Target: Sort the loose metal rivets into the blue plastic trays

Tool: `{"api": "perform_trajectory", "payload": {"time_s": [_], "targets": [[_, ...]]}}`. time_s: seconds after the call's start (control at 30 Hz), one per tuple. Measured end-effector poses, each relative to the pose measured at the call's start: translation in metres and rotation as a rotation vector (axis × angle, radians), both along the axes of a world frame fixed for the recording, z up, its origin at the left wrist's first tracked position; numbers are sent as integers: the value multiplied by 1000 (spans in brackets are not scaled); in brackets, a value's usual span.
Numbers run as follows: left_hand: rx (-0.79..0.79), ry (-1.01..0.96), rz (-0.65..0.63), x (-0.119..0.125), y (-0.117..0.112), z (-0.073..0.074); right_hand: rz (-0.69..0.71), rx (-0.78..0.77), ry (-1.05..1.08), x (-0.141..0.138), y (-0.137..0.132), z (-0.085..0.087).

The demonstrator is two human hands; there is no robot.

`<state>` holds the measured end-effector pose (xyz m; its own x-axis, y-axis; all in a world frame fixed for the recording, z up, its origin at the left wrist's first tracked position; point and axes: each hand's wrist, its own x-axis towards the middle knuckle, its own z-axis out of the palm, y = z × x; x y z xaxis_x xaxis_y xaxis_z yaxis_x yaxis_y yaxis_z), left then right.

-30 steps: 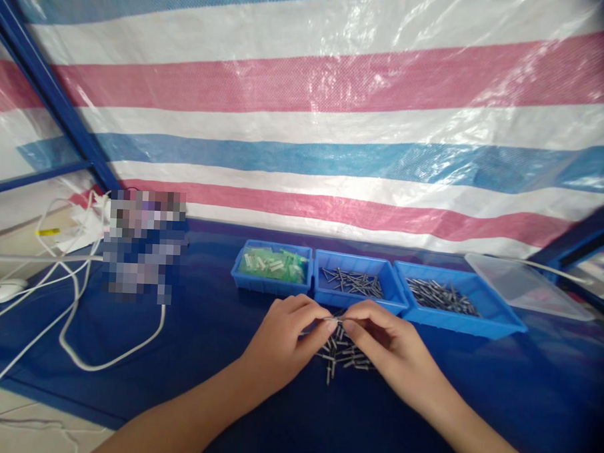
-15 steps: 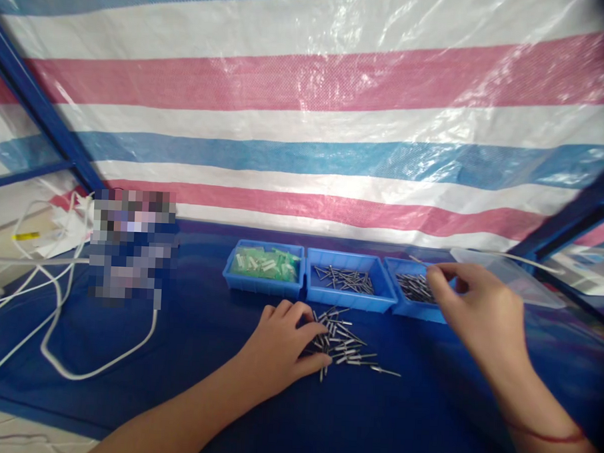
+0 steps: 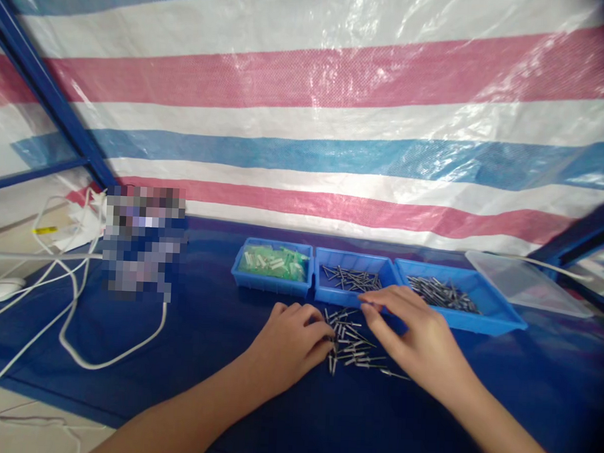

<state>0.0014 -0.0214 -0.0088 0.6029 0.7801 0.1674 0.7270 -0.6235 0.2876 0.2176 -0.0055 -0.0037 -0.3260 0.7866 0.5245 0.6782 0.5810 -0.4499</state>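
Observation:
A loose pile of silvery pop rivets (image 3: 354, 349) lies on the blue tabletop. At its left edge is my left hand (image 3: 294, 343), fingers curled, with thumb and forefinger drawn together on a rivet; the fingertips partly hide it. Over the pile's upper right side hovers my right hand (image 3: 417, 332), palm down. Its thumb and forefinger are slightly apart, and no rivet shows between them. Just beyond it, the middle blue bin (image 3: 351, 297) holds rivets. More rivets, looking darker, fill the left part of the right blue bin (image 3: 498, 322).
The left blue bin (image 3: 272, 285) contains green and whitish pieces. A translucent plastic sheet or lid (image 3: 529, 286) rests behind the right bin. White cables (image 3: 70, 330) run across the left side, near a blurred-out patch. A striped tarp (image 3: 305, 153) hangs behind the table.
My right hand has moved left from the right bin to the pile, and the rivet it held is gone from its fingers. My left thumb and forefinger have closed together. The view has shifted slightly.

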Motion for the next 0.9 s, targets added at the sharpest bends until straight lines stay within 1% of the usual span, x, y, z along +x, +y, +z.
{"api": "perform_trajectory", "payload": {"time_s": [0.07,0.13,0.27,0.53,0.7,0.9], "targets": [[-5,5,11,0,0,1,95,-52,-33,-8,-3,-4],[-16,17,24,0,0,1,162,-96,-50,-14,-5,-7],[-15,36,80,2,1,1,220,-140,-76,-20,-7,-9],[5,55,112,3,3,-1,239,-199,-167,-20,-4,-13],[23,52,165,3,2,-3,225,-200,-173,-20,-3,-19],[38,60,221,2,2,-7,185,-238,-200,-19,-1,-24]]}}
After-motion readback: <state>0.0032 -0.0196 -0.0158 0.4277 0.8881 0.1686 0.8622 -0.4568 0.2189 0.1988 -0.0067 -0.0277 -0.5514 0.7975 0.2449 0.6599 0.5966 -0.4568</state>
